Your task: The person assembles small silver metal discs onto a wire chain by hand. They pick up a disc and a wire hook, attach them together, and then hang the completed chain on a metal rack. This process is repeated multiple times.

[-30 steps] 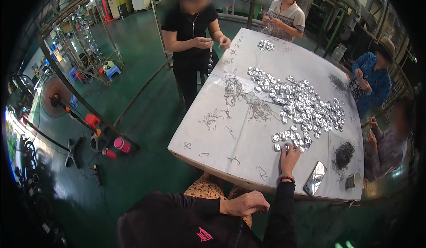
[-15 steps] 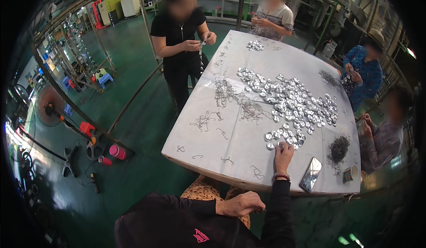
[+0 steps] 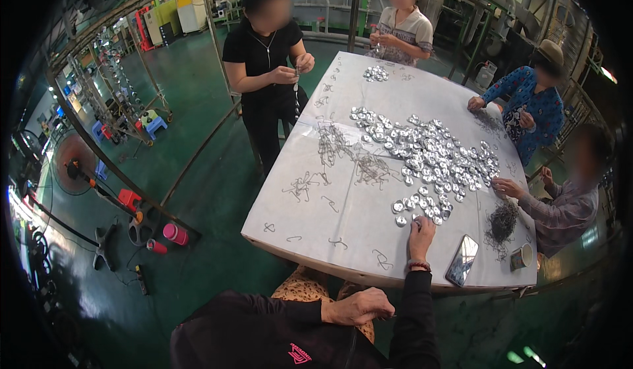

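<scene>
A wide heap of small shiny metal discs with holes (image 3: 428, 148) covers the middle and right of the white-topped table (image 3: 297, 217). At its near edge my right hand (image 3: 421, 240), with a beaded bracelet at the wrist, has its fingers closed on one of the discs. My left hand (image 3: 359, 307) rests low over my lap, in front of the table edge. Its fingers are bent together; whatever they pinch is too small to make out. Thin bent wire hooks (image 3: 372, 168) lie in loose tangles left of the discs.
A phone (image 3: 463, 261) and a paper cup (image 3: 520, 257) stand right of my arm, near a dark clump of wire hooks (image 3: 503, 219). Several co-workers stand around the table. A fan (image 3: 74, 164) and a pink container (image 3: 175, 234) are on the green floor at left.
My hands have hardly moved. At right, one co-worker's hand now reaches to the discs, and the one in blue reaches onto the far wire pile.
</scene>
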A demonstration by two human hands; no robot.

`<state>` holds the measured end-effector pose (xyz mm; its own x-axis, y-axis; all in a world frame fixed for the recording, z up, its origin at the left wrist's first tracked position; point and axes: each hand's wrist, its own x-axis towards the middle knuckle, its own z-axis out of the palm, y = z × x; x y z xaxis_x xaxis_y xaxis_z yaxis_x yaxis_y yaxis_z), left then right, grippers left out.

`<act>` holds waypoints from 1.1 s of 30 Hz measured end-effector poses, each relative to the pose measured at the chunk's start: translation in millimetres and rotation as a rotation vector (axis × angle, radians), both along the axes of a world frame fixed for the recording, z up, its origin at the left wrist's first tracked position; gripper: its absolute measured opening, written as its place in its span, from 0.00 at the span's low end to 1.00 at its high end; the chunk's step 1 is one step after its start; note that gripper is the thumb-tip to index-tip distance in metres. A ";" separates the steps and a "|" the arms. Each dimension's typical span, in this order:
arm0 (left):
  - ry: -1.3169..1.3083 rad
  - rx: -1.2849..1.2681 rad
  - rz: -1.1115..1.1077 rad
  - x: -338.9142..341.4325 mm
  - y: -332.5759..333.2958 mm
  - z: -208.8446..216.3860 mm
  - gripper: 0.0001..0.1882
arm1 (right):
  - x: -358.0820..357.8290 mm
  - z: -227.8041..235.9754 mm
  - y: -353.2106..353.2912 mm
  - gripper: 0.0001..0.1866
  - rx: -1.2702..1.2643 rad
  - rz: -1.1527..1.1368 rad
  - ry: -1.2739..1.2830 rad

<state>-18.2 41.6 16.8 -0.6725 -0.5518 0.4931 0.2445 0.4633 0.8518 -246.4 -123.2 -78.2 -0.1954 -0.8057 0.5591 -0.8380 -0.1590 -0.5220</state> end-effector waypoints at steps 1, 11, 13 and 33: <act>-0.003 0.005 0.000 0.2 -0.4 0.7 0.09 | -0.8 -0.2 0.0 0.07 -0.002 0.000 -0.001; 0.004 -0.023 0.014 2.7 -1.7 4.3 0.11 | 4.1 3.0 -0.2 0.07 -0.026 0.017 -0.007; 0.004 -0.047 0.010 2.4 -2.4 5.8 0.11 | 3.3 6.7 1.3 0.06 -0.044 0.006 0.018; -0.017 0.040 0.165 -12.9 -24.0 15.7 0.07 | 49.1 157.1 213.1 0.09 0.181 0.136 -0.851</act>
<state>-31.0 17.6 32.5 -0.5792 -0.6743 0.4580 0.1536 0.4615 0.8737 -197.3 89.9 78.9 -0.3831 -0.9146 0.1290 -0.1331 -0.0836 -0.9876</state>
